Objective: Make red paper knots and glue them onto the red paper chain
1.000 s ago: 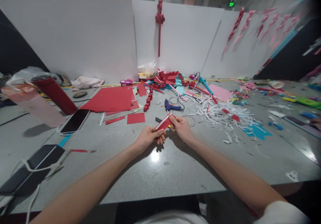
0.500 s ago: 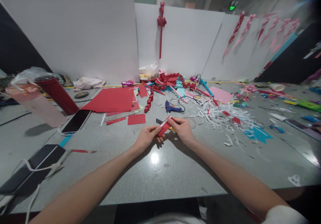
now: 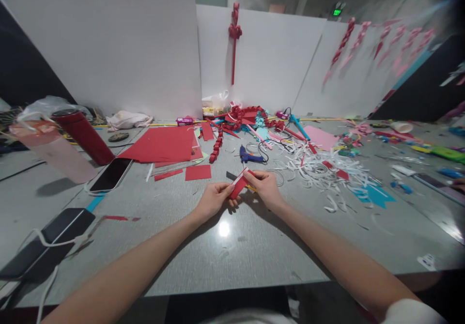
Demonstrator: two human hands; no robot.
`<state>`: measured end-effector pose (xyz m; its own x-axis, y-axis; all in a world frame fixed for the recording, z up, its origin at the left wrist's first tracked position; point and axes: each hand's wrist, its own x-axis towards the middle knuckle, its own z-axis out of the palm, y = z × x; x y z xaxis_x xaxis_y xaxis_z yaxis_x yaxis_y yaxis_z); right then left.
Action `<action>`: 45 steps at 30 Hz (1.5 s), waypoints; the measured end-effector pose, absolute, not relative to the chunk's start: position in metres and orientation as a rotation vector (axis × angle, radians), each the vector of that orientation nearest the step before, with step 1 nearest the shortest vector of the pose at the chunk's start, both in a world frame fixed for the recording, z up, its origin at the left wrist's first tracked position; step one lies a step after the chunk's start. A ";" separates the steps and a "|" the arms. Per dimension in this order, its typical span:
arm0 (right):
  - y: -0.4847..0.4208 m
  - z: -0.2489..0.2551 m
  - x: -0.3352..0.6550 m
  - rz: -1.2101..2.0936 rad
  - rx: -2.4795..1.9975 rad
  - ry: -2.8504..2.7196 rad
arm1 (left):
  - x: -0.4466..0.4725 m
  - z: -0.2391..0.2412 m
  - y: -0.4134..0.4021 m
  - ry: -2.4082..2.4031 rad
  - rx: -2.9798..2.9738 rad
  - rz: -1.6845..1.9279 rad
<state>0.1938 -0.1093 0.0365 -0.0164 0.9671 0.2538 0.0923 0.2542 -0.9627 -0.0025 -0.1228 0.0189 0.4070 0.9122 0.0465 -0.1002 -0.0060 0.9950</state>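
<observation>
A small folded red paper strip with a white edge is held just above the grey table. My left hand pinches its near end and my right hand pinches its far end. Both hands are closed on the strip. Under the hands lies a dark tool with a yellow part, mostly hidden. A blue glue gun lies just beyond my right hand.
Red paper sheets and cut red pieces lie left of centre. A heap of white paper shreds spreads to the right. A red flask, a pink bottle and two phones stand at left. White boards wall the back.
The red strip has been folded shorter and lowered slightly between my hands. Both hands stay in nearly the same place.
</observation>
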 end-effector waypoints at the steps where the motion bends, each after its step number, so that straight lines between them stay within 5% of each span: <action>1: -0.109 0.037 0.194 0.979 -1.071 -1.397 | -0.003 0.019 -0.123 0.830 1.338 0.973; 15: -0.110 0.037 0.194 1.049 -0.990 -1.454 | -0.010 0.021 -0.118 0.991 1.287 1.251; 45: -0.103 0.039 0.201 1.045 -1.067 -1.413 | -0.016 0.030 -0.125 1.005 1.768 1.255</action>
